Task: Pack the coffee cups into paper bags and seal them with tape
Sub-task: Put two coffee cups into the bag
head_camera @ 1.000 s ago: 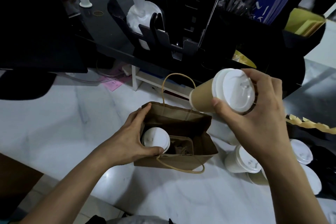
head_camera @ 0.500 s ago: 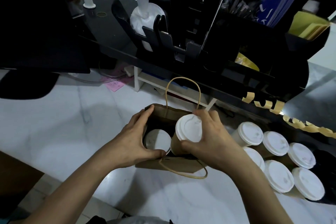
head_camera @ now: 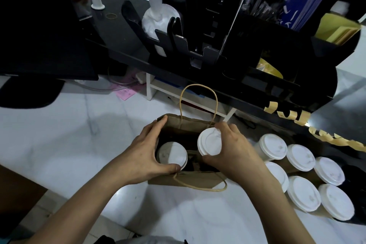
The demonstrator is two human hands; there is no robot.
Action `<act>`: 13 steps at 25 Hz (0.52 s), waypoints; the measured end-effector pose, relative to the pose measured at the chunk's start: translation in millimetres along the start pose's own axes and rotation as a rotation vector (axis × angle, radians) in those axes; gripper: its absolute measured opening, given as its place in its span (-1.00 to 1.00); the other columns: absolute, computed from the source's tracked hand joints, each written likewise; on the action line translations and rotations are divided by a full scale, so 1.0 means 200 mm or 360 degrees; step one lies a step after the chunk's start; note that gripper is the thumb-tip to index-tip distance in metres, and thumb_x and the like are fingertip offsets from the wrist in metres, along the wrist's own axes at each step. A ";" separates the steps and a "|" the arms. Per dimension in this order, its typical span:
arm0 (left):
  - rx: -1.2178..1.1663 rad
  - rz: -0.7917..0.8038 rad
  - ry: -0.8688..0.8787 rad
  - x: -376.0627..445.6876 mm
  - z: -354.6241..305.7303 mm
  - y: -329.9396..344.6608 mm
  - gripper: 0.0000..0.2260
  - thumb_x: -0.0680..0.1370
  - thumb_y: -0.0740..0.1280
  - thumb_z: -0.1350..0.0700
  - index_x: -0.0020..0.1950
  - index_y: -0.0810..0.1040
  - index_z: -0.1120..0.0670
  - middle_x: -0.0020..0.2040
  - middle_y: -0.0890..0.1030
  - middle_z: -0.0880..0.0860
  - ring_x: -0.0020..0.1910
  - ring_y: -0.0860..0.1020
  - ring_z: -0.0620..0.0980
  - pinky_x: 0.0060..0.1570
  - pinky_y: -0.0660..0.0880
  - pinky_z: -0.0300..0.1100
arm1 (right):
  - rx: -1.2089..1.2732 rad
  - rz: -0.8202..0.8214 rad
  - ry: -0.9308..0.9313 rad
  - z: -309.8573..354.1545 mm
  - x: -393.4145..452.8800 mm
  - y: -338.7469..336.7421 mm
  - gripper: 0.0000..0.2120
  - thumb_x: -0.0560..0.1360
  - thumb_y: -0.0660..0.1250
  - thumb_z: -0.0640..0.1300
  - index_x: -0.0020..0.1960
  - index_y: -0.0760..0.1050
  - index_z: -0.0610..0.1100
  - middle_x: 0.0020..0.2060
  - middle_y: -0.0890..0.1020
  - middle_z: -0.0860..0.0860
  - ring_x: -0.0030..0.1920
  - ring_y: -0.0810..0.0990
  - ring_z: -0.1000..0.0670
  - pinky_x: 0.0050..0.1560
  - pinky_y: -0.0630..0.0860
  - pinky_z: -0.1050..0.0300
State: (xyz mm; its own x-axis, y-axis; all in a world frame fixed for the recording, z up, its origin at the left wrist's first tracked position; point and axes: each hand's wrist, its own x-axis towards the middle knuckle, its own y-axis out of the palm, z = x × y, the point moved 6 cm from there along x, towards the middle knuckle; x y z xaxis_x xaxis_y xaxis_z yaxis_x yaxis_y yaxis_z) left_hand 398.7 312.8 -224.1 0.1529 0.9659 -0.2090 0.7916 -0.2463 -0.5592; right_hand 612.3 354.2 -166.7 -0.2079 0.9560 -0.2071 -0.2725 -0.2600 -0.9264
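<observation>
Now my right hand (head_camera: 235, 148) grips a white-lidded cup (head_camera: 209, 141) in the brown paper bag (head_camera: 186, 177) on the white counter (head_camera: 59, 140). My left hand (head_camera: 144, 154) holds the bag's edge beside another cup (head_camera: 172, 155) inside.

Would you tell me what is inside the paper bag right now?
Two lidded cups: one seated, another gripped by the right hand. The paper bag walls hide their bodies and its floor.
</observation>
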 end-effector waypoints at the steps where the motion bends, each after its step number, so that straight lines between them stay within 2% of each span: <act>1: 0.0004 0.0003 -0.0002 0.00 0.00 0.00 0.11 0.24 0.54 -0.30 0.54 -0.17 -0.39 0.56 0.01 -0.27 0.53 0.15 -0.13 0.49 0.23 -0.11 | -0.0013 -0.0010 -0.0016 0.00 -0.01 0.00 -0.25 0.38 0.54 0.11 0.44 0.25 0.04 0.26 0.43 0.05 0.22 0.47 -0.05 0.09 0.44 0.13; 7: 0.0052 0.0023 -0.0029 -0.01 -0.01 0.01 0.11 0.28 0.56 -0.27 0.53 -0.21 -0.40 0.57 -0.03 -0.27 0.53 0.16 -0.08 0.46 0.27 -0.09 | -0.0192 0.0003 -0.0105 0.00 -0.04 0.02 -0.23 0.36 0.57 0.06 0.41 0.19 0.15 0.22 0.52 0.05 0.14 0.54 -0.06 0.01 0.51 0.07; 13: 0.0054 0.0021 -0.0020 -0.01 -0.01 0.01 0.11 0.26 0.54 -0.31 0.52 -0.22 -0.42 0.58 -0.03 -0.25 0.54 0.14 -0.08 0.48 0.25 -0.07 | -0.0273 0.0135 -0.0165 -0.02 -0.03 0.06 -0.23 0.38 0.58 0.02 0.44 0.21 0.09 0.29 0.48 0.08 0.19 0.53 -0.02 0.09 0.53 0.10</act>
State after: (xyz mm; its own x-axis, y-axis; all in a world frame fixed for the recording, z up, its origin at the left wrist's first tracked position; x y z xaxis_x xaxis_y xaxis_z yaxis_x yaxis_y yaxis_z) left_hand 401.3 310.5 -224.2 0.1558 0.9614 -0.2266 0.7691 -0.2620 -0.5829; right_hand 613.4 346.4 -178.1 -0.3213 0.9101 -0.2616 -0.0876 -0.3036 -0.9488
